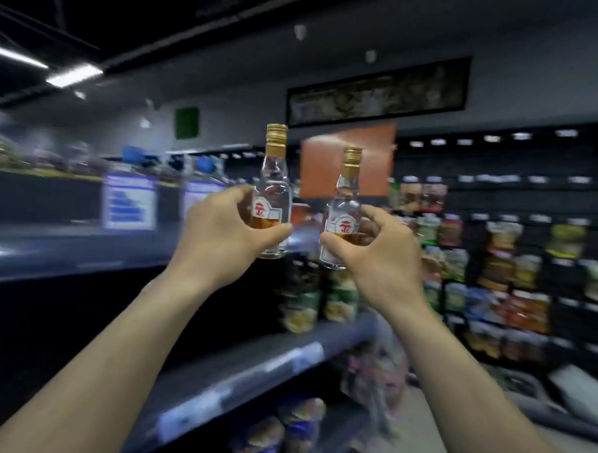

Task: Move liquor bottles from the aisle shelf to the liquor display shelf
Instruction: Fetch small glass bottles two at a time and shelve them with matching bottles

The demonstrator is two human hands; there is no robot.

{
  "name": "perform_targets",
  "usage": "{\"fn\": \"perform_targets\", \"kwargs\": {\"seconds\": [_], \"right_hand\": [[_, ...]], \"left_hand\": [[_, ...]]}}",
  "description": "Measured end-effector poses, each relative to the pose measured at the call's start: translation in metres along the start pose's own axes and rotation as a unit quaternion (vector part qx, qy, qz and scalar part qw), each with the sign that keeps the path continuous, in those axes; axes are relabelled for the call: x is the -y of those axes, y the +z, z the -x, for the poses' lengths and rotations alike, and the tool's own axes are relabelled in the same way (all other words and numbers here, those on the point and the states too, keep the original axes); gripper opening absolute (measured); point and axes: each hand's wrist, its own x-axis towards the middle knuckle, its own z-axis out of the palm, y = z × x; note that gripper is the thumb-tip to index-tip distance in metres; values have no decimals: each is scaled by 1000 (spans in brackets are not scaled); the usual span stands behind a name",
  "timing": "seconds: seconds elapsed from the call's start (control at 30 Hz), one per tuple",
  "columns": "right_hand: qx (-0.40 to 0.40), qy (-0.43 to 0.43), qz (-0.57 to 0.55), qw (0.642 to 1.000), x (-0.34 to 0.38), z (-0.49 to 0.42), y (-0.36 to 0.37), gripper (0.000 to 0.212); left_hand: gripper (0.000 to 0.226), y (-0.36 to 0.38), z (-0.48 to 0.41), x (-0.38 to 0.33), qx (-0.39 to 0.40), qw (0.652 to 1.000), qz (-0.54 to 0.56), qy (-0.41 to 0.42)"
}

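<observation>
One clear gold-capped liquor bottle (274, 204) is gripped in the left hand (222, 230), another bottle (342, 218) in the right hand (375, 250), both carried aloft, nearly touching; clinking or slipping is risked.

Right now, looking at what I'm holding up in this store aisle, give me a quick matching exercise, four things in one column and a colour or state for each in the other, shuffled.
Things:
1. left bottle
2. right bottle
3. bottle caps
4. rectangular sign behind the bottles

Colour or state:
A. orange
B. gold
C. held upright in the left hand, the higher of the two
D. held tilted slightly in the right hand, the lower of the two

Pairs: 1-C, 2-D, 3-B, 4-A
</observation>
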Motion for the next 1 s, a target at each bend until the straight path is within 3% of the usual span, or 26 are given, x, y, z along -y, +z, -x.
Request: {"fn": "perform_targets", "kwargs": {"seconds": [0.13, 0.23, 0.43, 0.6, 0.77, 1.0], "right_hand": [[-22, 65, 94, 993, -109, 26, -130, 56], [-45, 100, 140, 984, -173, 48, -228, 36], [-79, 134, 207, 966, -273, 100, -381, 37], [-85, 177, 234, 952, -364, 130, -447, 63], [-89, 242, 241, 936, -482, 131, -492, 50], [-118, 271, 293, 909, -632, 71, -567, 60]], "left_hand": [[35, 152, 51, -59, 68, 993, 94, -36], [38, 260, 95, -115, 125, 980, 147, -41], [42, 430, 181, -187, 196, 945, 257, -57], [50, 544, 226, -230, 257, 920, 287, -75], [48, 672, 253, -256, 307, 896, 307, -89], [68, 872, 242, -296, 351, 863, 350, -100]]}}
